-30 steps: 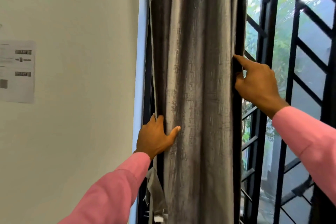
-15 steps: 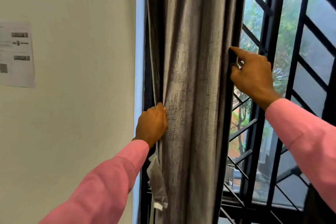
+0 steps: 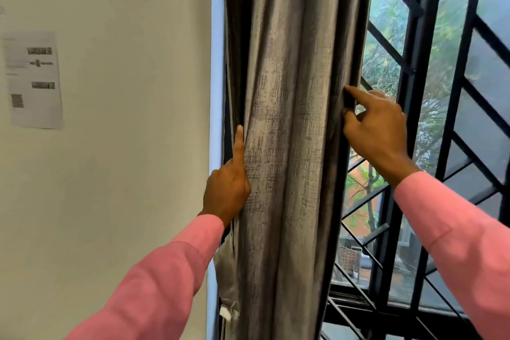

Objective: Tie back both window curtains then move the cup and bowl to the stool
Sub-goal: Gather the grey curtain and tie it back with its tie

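A grey gathered curtain (image 3: 289, 124) hangs in a narrow bunch at the window's left side. My left hand (image 3: 227, 185) is at its left edge, index finger pointing up along the fold and the other fingers curled around the edge. My right hand (image 3: 378, 132) pinches the curtain's right edge between thumb and index finger. A loose strip of grey fabric (image 3: 225, 270) with a white tag hangs below my left hand. No cup, bowl or stool is in view.
A black diagonal window grille (image 3: 414, 91) stands right of the curtain, with trees and buildings outside. On the left is a plain wall (image 3: 124, 146) with a printed paper sheet (image 3: 33, 80) taped to it.
My left hand went from lying flat on the curtain to gripping its left edge, then raised its index finger. The right hand stayed on the right edge, and the bunch is slightly narrower.
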